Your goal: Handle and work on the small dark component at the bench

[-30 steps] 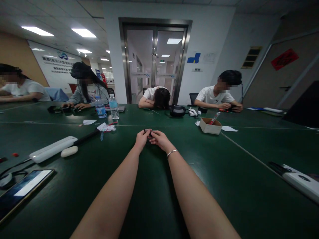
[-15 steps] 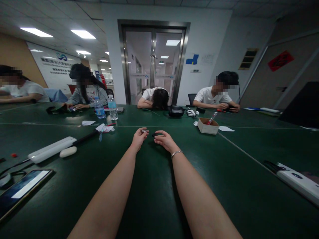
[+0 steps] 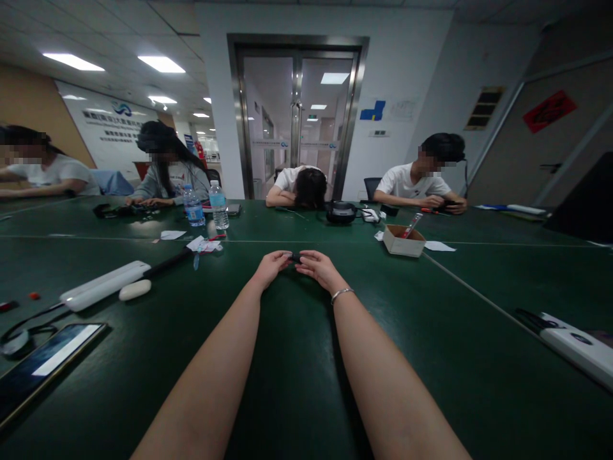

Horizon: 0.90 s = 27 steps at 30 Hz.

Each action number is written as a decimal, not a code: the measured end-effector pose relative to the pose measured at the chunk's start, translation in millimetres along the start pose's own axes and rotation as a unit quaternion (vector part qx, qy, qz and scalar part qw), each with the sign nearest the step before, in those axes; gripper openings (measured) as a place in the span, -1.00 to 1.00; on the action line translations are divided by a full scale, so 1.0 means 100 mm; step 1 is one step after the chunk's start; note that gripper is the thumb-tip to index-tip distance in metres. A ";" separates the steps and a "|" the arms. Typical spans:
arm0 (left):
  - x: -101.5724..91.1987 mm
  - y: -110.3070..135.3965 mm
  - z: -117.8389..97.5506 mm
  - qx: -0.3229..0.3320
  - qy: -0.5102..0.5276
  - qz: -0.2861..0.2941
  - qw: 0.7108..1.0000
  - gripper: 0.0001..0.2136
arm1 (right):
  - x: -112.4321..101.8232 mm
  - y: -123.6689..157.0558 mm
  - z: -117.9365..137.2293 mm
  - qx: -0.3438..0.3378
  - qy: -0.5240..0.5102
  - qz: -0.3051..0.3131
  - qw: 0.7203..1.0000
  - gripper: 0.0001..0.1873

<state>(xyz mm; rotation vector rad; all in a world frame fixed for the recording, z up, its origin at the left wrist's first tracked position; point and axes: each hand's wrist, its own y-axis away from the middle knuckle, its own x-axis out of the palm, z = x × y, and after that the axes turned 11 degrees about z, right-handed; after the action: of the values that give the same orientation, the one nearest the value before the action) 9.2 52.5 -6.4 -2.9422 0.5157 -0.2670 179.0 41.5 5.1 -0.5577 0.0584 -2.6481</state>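
Both arms reach forward over the dark green table (image 3: 292,358), and my hands meet near its middle. My right hand (image 3: 322,269) pinches a small black object (image 3: 294,258), too small to name. From the other side, my left hand (image 3: 271,268) has thumb and fingers closed at the black object's left end. The small silvery piece seen in it earlier is now mostly hidden by the fingers. A silver bangle (image 3: 341,294) circles my right wrist.
Left: a phone (image 3: 50,364), a white elongated device (image 3: 108,285), a white oval item (image 3: 135,291). Farther off: two water bottles (image 3: 219,206), paper scraps (image 3: 204,244), a small box (image 3: 403,243), a black headset (image 3: 341,212). Several people sit opposite. A white device (image 3: 577,345) lies right.
My left hand has moved right, closing the gap, so the piece in it now meets the black object in my right hand. The view has shifted slightly.
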 end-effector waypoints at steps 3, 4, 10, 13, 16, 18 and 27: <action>-0.03 -0.03 0.03 0.004 -0.006 0.005 1.000 -0.69 | 0.01 0.00 0.01 0.001 -0.001 -0.001 1.000 -0.77; -0.04 -0.03 0.04 0.003 -0.008 0.007 1.000 -0.68 | 0.01 0.00 0.01 0.001 -0.001 -0.002 1.000 -0.77; -0.07 -0.06 0.08 0.002 -0.034 0.016 0.999 -0.67 | 0.02 0.00 0.01 0.004 0.003 -0.003 1.000 -0.79; -0.09 -0.06 0.08 0.000 -0.056 0.015 0.998 -0.67 | 0.02 0.01 0.01 0.007 0.004 -0.004 1.000 -0.78; -0.08 -0.06 0.07 -0.002 -0.082 0.015 0.997 -0.65 | 0.01 0.00 0.01 0.009 0.006 -0.005 1.000 -0.78; -0.08 -0.05 0.06 -0.004 -0.095 0.013 0.995 -0.64 | 0.00 -0.01 0.00 0.008 0.007 -0.003 1.000 -0.77; -0.06 -0.01 0.01 -0.004 -0.155 0.021 0.988 -0.69 | -0.03 -0.02 -0.01 0.009 0.005 0.002 1.000 -0.76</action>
<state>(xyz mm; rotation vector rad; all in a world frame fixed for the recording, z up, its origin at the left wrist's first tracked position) 4.0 56.1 -7.9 -2.8961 0.5315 0.1971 180.1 44.0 3.3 -0.5375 0.0377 -2.6457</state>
